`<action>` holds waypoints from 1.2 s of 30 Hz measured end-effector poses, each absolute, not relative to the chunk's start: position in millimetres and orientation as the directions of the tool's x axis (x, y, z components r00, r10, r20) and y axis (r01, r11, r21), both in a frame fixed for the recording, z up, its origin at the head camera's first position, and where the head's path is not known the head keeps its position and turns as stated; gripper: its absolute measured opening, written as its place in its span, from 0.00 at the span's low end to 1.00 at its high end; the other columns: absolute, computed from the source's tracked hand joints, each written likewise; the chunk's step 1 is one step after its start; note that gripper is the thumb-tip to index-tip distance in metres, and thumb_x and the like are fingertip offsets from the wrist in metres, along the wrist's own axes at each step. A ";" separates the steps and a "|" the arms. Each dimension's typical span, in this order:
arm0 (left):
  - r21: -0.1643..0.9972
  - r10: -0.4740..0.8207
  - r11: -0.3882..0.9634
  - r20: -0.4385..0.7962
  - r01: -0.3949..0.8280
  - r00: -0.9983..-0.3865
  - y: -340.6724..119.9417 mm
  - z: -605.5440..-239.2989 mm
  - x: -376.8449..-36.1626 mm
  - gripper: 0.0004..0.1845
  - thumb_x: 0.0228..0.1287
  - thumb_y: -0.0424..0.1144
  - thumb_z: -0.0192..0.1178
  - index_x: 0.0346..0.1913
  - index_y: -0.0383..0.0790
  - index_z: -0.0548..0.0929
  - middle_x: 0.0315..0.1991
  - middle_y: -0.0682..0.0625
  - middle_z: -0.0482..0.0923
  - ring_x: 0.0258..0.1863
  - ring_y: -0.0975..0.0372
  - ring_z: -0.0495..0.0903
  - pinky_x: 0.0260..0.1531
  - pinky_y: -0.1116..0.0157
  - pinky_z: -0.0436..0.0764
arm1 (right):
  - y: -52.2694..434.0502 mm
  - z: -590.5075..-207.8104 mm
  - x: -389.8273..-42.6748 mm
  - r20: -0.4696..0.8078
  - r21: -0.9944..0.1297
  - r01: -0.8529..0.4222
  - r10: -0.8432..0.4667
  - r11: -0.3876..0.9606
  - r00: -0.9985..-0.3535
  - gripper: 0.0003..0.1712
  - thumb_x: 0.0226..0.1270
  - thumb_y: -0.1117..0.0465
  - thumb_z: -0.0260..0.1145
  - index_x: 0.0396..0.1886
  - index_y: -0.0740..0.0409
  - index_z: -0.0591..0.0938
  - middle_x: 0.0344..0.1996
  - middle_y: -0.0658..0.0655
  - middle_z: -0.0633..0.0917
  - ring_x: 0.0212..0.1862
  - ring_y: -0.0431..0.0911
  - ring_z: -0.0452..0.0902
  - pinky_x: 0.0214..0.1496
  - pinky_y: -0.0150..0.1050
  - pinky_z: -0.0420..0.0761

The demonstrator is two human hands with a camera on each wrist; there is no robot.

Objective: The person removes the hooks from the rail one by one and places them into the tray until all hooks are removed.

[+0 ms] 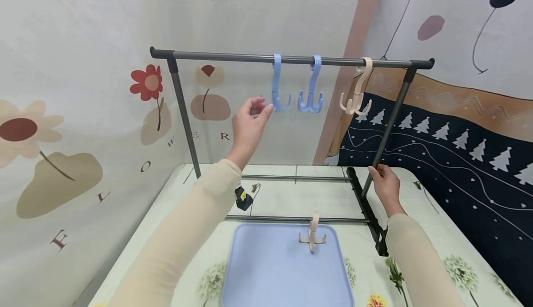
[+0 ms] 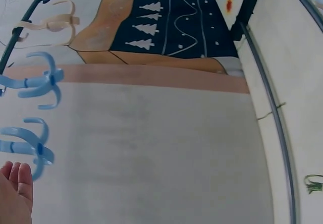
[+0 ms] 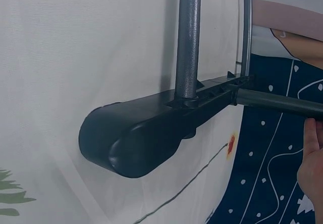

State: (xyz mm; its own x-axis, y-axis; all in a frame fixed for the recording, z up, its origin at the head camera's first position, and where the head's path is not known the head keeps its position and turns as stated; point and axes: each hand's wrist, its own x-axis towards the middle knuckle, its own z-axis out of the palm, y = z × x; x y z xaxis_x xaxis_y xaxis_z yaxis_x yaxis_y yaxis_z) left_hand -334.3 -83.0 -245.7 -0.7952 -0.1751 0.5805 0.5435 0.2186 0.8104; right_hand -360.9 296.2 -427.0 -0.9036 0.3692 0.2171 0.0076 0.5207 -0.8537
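Observation:
A dark metal rack (image 1: 233, 57) stands on the table. Two blue four-prong hooks hang from its top bar, the left blue hook (image 1: 276, 82) and the right blue hook (image 1: 315, 85); a beige hook (image 1: 359, 87) hangs farther right. My left hand (image 1: 248, 124) is raised just left of the left blue hook, fingers loosely bent and holding nothing. In the left wrist view its fingertips (image 2: 24, 176) are close by that hook's prongs; whether they touch is unclear. Low on the rack's right post (image 1: 391, 124), my right hand (image 1: 385, 187) grips the tube between thumb and fingers.
A light blue tray (image 1: 287, 270) lies in front of the rack, with another beige hook (image 1: 312, 235) at its far edge. The rack's black foot (image 1: 366, 210) runs along the right. Printed cloth hangs behind and to the sides.

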 end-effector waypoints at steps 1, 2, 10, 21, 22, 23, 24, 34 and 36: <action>0.809 -0.177 0.223 0.582 0.544 -0.794 -81.3 -242.1 -334.0 0.19 0.67 0.43 0.66 0.55 0.37 0.80 0.47 0.47 0.82 0.47 0.61 0.81 0.46 0.64 0.80 | 295.8 -426.5 -360.8 0.216 -0.855 0.009 0.372 0.519 -0.903 0.33 0.78 0.42 0.52 0.64 0.65 0.73 0.61 0.67 0.77 0.60 0.61 0.73 0.62 0.55 0.72; 0.808 -0.180 0.223 0.584 0.545 -0.791 -79.1 -238.4 -333.9 0.19 0.67 0.43 0.66 0.56 0.37 0.80 0.48 0.46 0.81 0.47 0.61 0.80 0.46 0.64 0.80 | 295.5 -426.0 -360.8 0.216 -0.856 0.010 0.375 0.517 -0.902 0.32 0.78 0.43 0.52 0.64 0.66 0.73 0.60 0.68 0.78 0.60 0.61 0.74 0.61 0.55 0.72; 0.798 -0.274 0.233 0.602 0.555 -0.750 -61.0 -216.7 -336.5 0.18 0.65 0.40 0.68 0.53 0.34 0.81 0.48 0.41 0.81 0.46 0.58 0.81 0.47 0.68 0.78 | 294.1 -424.3 -358.7 0.217 -0.858 0.010 0.380 0.514 -0.899 0.32 0.77 0.42 0.52 0.63 0.65 0.73 0.59 0.67 0.78 0.59 0.60 0.74 0.61 0.54 0.72; 0.783 -0.361 0.327 0.621 0.530 -0.696 -42.0 -201.1 -345.6 0.19 0.65 0.42 0.68 0.53 0.35 0.80 0.48 0.43 0.80 0.48 0.57 0.78 0.49 0.68 0.74 | 294.2 -424.6 -358.5 0.210 -0.858 0.014 0.377 0.513 -0.902 0.32 0.78 0.43 0.52 0.64 0.65 0.73 0.59 0.67 0.78 0.59 0.61 0.74 0.61 0.55 0.72; 0.784 -0.366 0.333 0.620 0.524 -0.694 -40.4 -200.1 -346.6 0.19 0.65 0.42 0.68 0.54 0.35 0.80 0.48 0.43 0.80 0.48 0.57 0.78 0.49 0.68 0.74 | 294.5 -424.9 -358.5 0.211 -0.858 0.013 0.376 0.513 -0.902 0.32 0.78 0.43 0.52 0.64 0.65 0.73 0.59 0.67 0.78 0.59 0.61 0.74 0.61 0.55 0.72; 0.784 -0.375 0.343 0.619 0.518 -0.690 -38.9 -199.2 -347.9 0.19 0.65 0.42 0.68 0.54 0.35 0.80 0.47 0.44 0.79 0.48 0.56 0.78 0.49 0.68 0.74 | 294.9 -425.2 -358.7 0.211 -0.859 0.013 0.377 0.512 -0.902 0.32 0.78 0.43 0.52 0.64 0.65 0.73 0.59 0.67 0.78 0.60 0.61 0.73 0.62 0.55 0.72; 0.785 -0.382 0.351 0.618 0.511 -0.687 -37.7 -198.6 -348.7 0.19 0.65 0.42 0.68 0.54 0.36 0.80 0.47 0.44 0.79 0.48 0.56 0.78 0.49 0.67 0.74 | 295.3 -425.6 -359.2 0.211 -0.859 0.012 0.377 0.511 -0.902 0.32 0.78 0.43 0.52 0.64 0.66 0.73 0.59 0.67 0.78 0.60 0.61 0.73 0.62 0.55 0.71; 0.830 -0.443 0.355 0.555 0.430 -0.704 -28.8 -192.3 -358.5 0.21 0.66 0.43 0.67 0.58 0.38 0.77 0.47 0.47 0.77 0.47 0.60 0.73 0.47 0.65 0.73 | 294.6 -426.7 -359.8 0.205 -0.865 0.015 0.382 0.501 -0.901 0.33 0.77 0.41 0.53 0.63 0.65 0.73 0.60 0.67 0.78 0.60 0.60 0.73 0.62 0.55 0.71; 0.842 -0.451 0.340 0.537 0.419 -0.713 -27.5 -191.2 -360.3 0.21 0.66 0.43 0.67 0.57 0.38 0.77 0.47 0.47 0.77 0.47 0.60 0.73 0.46 0.66 0.73 | 294.5 -426.6 -359.8 0.203 -0.867 0.016 0.382 0.498 -0.902 0.33 0.77 0.41 0.52 0.63 0.65 0.73 0.60 0.67 0.78 0.60 0.61 0.73 0.62 0.55 0.71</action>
